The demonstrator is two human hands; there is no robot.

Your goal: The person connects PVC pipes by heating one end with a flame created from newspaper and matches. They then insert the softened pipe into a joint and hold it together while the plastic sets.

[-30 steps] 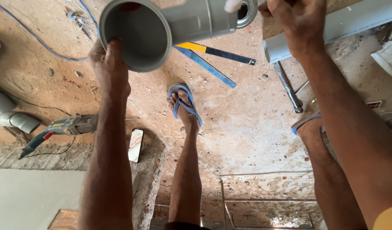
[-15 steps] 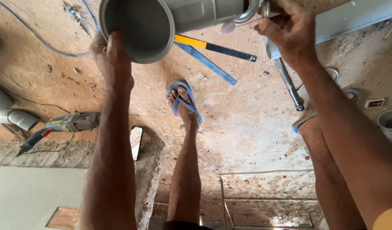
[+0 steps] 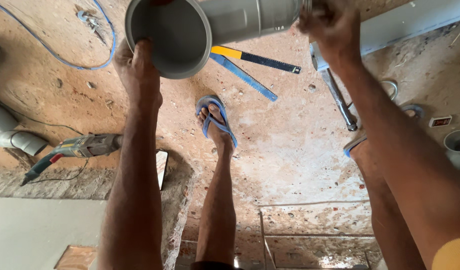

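I see the left hand [image 3: 137, 67] stretched straight out, forearm running down the frame, fingers hooked over the near rim of the grey pipe fitting [image 3: 190, 30], thumb inside the wide socket mouth. The fitting is held up in the air above the dirt floor [image 3: 290, 150], mouth facing me. Below it on the floor: two saws [image 3: 250, 70]. The right hand [image 3: 330, 25] is closed tight at the fitting's narrow end; I cannot tell what it grips there.
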